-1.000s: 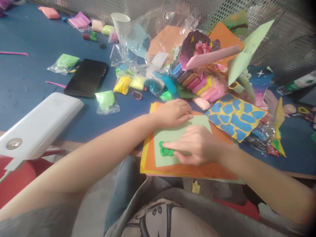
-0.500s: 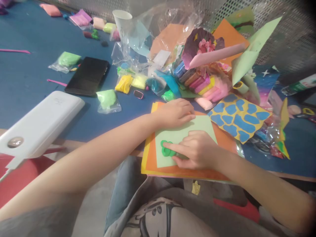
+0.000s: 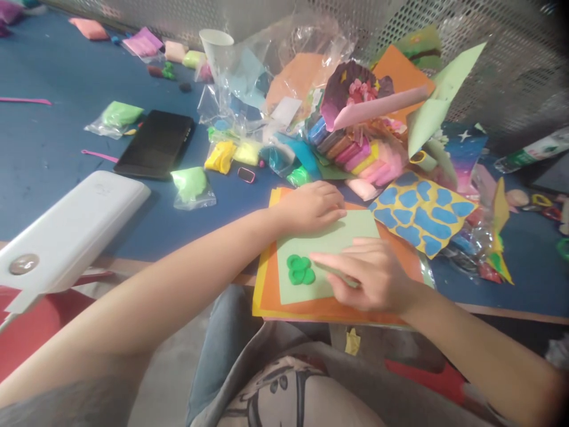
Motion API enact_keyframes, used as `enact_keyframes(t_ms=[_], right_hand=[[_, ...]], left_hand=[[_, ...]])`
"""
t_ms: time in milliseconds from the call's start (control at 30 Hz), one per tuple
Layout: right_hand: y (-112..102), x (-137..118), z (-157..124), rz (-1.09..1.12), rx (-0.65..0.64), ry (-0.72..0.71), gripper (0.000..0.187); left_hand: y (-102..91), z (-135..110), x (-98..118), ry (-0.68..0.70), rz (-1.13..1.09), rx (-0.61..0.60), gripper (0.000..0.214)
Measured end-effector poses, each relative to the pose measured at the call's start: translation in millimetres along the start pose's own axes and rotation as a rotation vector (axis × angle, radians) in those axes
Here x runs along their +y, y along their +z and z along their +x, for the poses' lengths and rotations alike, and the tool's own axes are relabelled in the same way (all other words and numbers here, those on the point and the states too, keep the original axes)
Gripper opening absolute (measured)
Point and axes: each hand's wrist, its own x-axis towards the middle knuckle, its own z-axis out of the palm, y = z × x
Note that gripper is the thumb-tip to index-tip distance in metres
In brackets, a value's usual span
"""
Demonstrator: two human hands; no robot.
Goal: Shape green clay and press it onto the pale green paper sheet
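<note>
A green clay clover shape (image 3: 301, 270) with several rounded lobes is stuck to a pale green sheet of paper (image 3: 355, 224). My right hand (image 3: 371, 274) hovers just right of the clay, index finger stretched toward it and thumb apart, the other fingers partly curled; nothing shows in it. My left hand (image 3: 311, 207) lies flat across the sheet's upper left edge, fingers stretched out. Beneath the pale green sheet is a stack of orange and yellow paper (image 3: 265, 290) at the table edge.
Left of the stack stand a white power bank (image 3: 71, 231) with a cable and a dark phone (image 3: 155, 144). Bagged green clay (image 3: 192, 185) lies nearby. A blue-spotted yellow card (image 3: 418, 207), clay packs (image 3: 360, 155), a paper cup (image 3: 217, 50) and a bottle (image 3: 533, 149) crowd the back and right.
My right index finger has come off the green clay and moved right, uncovering all its lobes. My left hand stays on the paper. The whole view has shifted slightly.
</note>
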Motion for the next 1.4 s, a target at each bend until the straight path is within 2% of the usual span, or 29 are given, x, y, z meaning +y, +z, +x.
enact_keyframes(t_ms=[67,267,600,833,933,1000,1067,1133,1233,1267,1333,1400], right_hand=[[-0.4,-3.2,-5.3,-0.049,-0.017,0.034,0.025],[10.3,-14.0,-12.6,-0.182,-0.069,0.015,0.037],[13.9,-22.6,-6.3,-0.313,-0.106,-0.076,0.037],[18.8,-36.6,2.9,-0.401,-0.162,-0.052,0.042],[15.1,-25.3,2.1,-0.195,-0.137,0.076,0.036],[11.8,-10.3,-3.0,0.113,-0.087,0.295,0.029],[11.3,5.8,-10.4,0.387,-0.004,0.570,0.033],[14.8,18.6,-17.4,0.574,0.106,0.710,0.031],[23.8,27.9,-23.0,0.777,0.212,0.789,0.028],[26.2,28.8,-23.4,0.806,0.227,0.801,0.028],[28.7,28.6,-22.7,0.804,0.230,0.816,0.026],[28.5,27.3,-21.1,0.754,0.209,0.818,0.025]], left_hand=[[0.5,0.0,-0.6,0.004,-0.004,0.005,0.034],[0.2,0.2,0.3,-0.008,0.001,0.003,0.035],[-0.8,-0.3,0.8,-0.014,0.005,-0.003,0.035],[-1.5,0.9,1.9,-0.013,0.034,-0.013,0.034],[-2.5,0.5,2.3,-0.006,0.048,-0.019,0.032],[-3.4,0.5,2.2,0.004,0.063,-0.026,0.030],[-4.5,1.2,2.7,0.032,0.098,-0.008,0.030],[-5.9,1.9,5.1,0.075,0.156,0.066,0.030],[-8.2,-2.3,15.1,0.117,0.232,0.158,0.033],[-9.0,-6.8,20.7,0.109,0.245,0.135,0.033],[-10.4,-22.6,35.2,0.050,0.262,0.012,0.037],[-11.1,-46.1,52.6,-0.154,0.277,-0.109,0.051]])
